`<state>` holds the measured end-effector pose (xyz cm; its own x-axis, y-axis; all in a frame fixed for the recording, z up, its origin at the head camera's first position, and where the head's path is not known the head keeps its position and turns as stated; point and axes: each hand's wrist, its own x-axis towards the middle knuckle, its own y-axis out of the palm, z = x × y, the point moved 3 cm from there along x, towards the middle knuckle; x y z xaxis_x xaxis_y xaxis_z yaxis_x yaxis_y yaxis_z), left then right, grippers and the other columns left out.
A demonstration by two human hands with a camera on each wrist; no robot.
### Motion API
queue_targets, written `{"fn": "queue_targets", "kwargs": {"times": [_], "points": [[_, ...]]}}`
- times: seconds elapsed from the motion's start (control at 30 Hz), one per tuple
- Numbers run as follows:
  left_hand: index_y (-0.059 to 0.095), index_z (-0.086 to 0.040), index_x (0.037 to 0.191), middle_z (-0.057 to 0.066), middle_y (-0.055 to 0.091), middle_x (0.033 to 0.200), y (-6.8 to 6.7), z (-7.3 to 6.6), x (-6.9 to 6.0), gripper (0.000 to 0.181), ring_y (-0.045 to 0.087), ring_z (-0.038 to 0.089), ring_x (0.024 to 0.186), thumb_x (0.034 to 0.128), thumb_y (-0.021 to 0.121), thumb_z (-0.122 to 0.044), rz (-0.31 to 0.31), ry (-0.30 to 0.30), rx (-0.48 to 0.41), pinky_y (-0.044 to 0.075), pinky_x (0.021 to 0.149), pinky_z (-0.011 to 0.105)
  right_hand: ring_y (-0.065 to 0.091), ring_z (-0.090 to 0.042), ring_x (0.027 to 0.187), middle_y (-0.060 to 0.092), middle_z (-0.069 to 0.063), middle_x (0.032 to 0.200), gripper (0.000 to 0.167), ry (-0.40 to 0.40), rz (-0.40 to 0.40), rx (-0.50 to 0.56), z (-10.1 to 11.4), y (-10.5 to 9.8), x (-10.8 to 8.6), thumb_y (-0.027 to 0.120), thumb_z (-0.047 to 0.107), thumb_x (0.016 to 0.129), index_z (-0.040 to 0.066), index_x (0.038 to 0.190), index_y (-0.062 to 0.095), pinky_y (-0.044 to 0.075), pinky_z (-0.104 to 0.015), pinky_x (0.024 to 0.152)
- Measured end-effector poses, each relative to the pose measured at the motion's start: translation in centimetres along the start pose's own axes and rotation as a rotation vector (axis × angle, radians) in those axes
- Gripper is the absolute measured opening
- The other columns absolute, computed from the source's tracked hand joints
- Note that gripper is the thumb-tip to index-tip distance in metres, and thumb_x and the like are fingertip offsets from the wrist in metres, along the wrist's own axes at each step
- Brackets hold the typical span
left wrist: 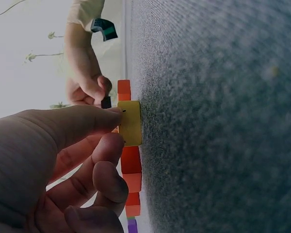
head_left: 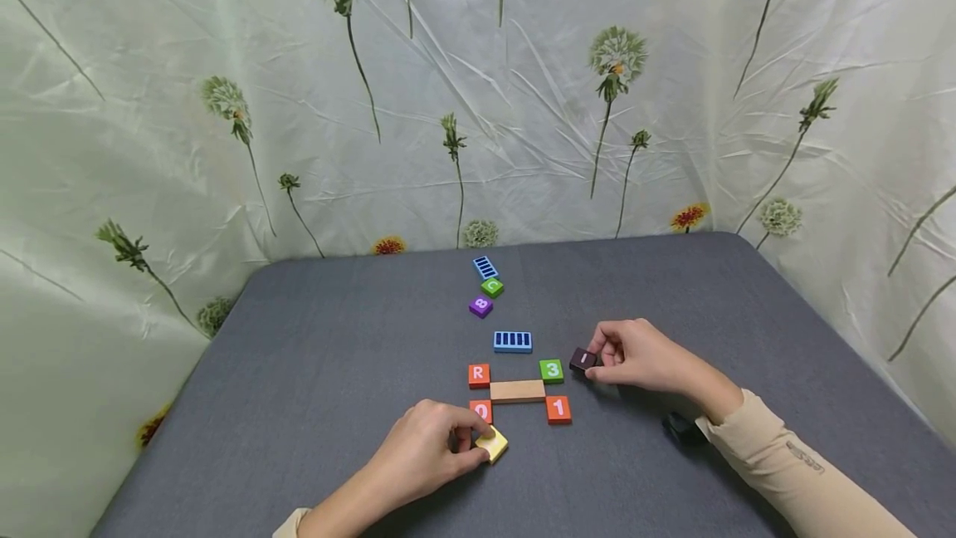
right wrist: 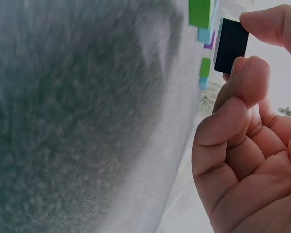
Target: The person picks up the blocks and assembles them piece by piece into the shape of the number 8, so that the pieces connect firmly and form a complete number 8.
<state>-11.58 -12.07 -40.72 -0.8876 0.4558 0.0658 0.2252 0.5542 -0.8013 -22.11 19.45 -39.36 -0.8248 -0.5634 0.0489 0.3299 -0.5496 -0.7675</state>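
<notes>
My left hand (head_left: 426, 447) pinches a yellow tile (head_left: 491, 444) between thumb and fingers, just below an orange tile marked 0 (head_left: 481, 411). In the left wrist view the yellow block (left wrist: 130, 124) stands at the cloth surface. My right hand (head_left: 646, 357) pinches a dark tile with a white mark (head_left: 583, 359), to the right of a green tile marked 3 (head_left: 551, 370). The right wrist view shows this dark block (right wrist: 231, 46) apart from the cloth. A plain wooden block (head_left: 518, 391) lies between the R tile (head_left: 479, 374), the 0, the 3 and an orange 1 tile (head_left: 558, 409).
A blue barred block (head_left: 512, 342) lies behind the wooden block. Farther back are a purple 8 tile (head_left: 481, 305), a green C tile (head_left: 492, 287) and another blue barred block (head_left: 485, 267). A flowered curtain (head_left: 478, 106) hangs behind the grey-covered table (head_left: 336, 339).
</notes>
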Motion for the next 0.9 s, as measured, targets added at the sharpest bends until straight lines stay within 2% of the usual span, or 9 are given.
{"fn": "queue_targets", "kwargs": {"times": [0.27,0.5,0.73,0.9], "points": [[0.082,-0.025,0.095,-0.022,0.054,0.066,0.1,0.1,0.0,0.015,0.045,-0.009,0.059,0.0849,0.09,-0.016,-0.017,0.016,-0.008,0.038,0.055,0.018,0.049,0.002,0.062,0.056,0.012,0.071,0.021,-0.047,0.019,0.044,2.0,0.3,-1.4,0.087,0.021,0.088,0.012,0.094,0.069,0.041,-0.019,0.058],[0.082,-0.025,0.096,-0.022,0.054,0.066,0.1,0.1,0.0,0.015,0.045,-0.008,0.059,0.0848,0.09,-0.017,-0.017,0.011,-0.008,0.038,0.055,0.018,0.048,0.005,0.06,0.056,0.016,0.07,0.019,-0.124,0.027,0.089,3.3,1.4,-2.4,0.087,0.018,0.088,0.015,0.092,0.069,0.043,-0.018,0.055],[0.083,-0.025,0.096,-0.022,0.054,0.066,0.0,0.1,-0.1,0.016,0.045,-0.009,0.059,0.0845,0.09,-0.017,-0.027,0.012,-0.004,0.038,0.055,0.018,0.048,0.006,0.059,0.056,0.018,0.07,0.018,-0.132,0.074,0.11,4.5,2.5,-3.0,0.086,0.017,0.089,0.016,0.093,0.068,0.043,-0.018,0.054],[0.083,-0.025,0.097,-0.021,0.054,0.066,0.0,0.1,0.0,0.016,0.045,-0.008,0.059,0.0853,0.09,-0.017,-0.012,-0.002,-0.011,0.038,0.055,0.018,0.048,0.006,0.06,0.056,0.018,0.071,0.019,-0.125,0.105,0.119,5.3,3.1,-3.6,0.086,0.019,0.09,0.017,0.092,0.067,0.044,-0.018,0.054]]}}
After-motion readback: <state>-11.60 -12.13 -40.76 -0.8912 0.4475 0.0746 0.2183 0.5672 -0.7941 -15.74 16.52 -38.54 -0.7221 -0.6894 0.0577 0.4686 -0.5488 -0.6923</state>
